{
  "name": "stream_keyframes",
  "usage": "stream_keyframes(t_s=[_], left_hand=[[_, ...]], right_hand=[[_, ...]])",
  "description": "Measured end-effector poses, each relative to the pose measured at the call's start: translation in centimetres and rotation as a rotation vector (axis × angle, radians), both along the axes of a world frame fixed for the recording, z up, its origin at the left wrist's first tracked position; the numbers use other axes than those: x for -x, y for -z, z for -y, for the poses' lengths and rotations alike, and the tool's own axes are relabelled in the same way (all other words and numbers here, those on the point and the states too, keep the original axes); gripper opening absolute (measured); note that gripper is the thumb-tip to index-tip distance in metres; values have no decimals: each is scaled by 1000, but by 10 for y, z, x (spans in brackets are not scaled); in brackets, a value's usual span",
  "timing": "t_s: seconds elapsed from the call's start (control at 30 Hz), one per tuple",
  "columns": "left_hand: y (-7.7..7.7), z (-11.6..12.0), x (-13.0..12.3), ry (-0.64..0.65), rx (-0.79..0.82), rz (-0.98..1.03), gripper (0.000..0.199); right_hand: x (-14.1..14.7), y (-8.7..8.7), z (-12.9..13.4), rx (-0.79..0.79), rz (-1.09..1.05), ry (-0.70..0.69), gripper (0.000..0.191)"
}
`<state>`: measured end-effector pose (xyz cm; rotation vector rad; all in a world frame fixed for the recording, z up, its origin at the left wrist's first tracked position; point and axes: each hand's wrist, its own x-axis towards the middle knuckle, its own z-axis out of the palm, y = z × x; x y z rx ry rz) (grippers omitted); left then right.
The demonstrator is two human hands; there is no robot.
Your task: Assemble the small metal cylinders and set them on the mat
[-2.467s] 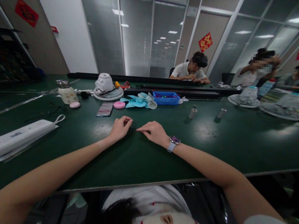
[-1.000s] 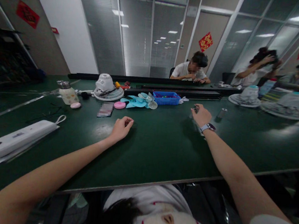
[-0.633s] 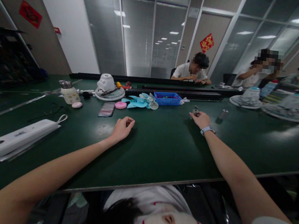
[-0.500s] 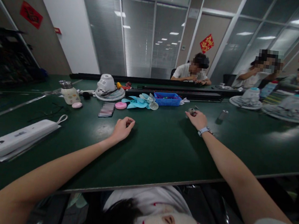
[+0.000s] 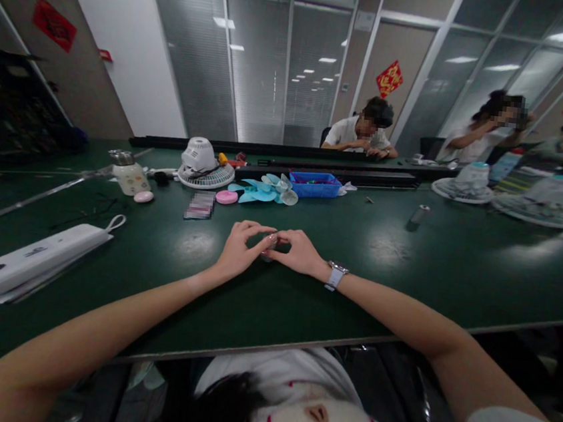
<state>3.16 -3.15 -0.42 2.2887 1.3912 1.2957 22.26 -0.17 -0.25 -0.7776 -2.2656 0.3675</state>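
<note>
My left hand [image 5: 242, 250] and my right hand [image 5: 302, 252] meet over the middle of the green table. Between their curled fingertips is a small shiny roundish piece [image 5: 270, 245], pinched from both sides. Fingers cover most of it, so its exact kind is unclear. Beyond my hands lie light-blue fan blades [image 5: 263, 190] and a pink round disc [image 5: 226, 196]. A short silver-topped cylinder [image 5: 420, 215] stands to the right, and a tiny dark piece [image 5: 370, 199] lies farther back.
A blue tray [image 5: 315, 186] with small parts stands behind the blades, beside a white fan housing [image 5: 199, 159]. A white power strip [image 5: 38, 256] and a patterned bottle [image 5: 130, 173] occupy the left. Across the table sits a person [image 5: 357, 132]; others are at the right.
My right hand has come left and nearer from the back right, bringing a small piece to my left hand. The left hand has shifted slightly right, and both now grip the piece.
</note>
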Motion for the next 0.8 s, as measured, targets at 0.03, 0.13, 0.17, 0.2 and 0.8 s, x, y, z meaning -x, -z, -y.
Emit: stream_keyframes(t_s=[0.03, 0.13, 0.17, 0.2, 0.8], left_hand=[[1, 0, -1, -1, -4, 6, 26], [3, -1, -1, -21, 21, 49, 21], [3, -2, -1, -32, 38, 68, 20], [3, -3, -1, -40, 57, 85, 20], [-6, -10, 9, -32, 128, 20, 24]], right_hand=[[1, 2, 1, -9, 8, -8, 28], [2, 7, 1, -35, 14, -14, 30], [2, 7, 0, -38, 16, -11, 31], [1, 8, 0, -37, 22, -10, 31], [-1, 3, 4, 50, 16, -55, 33]])
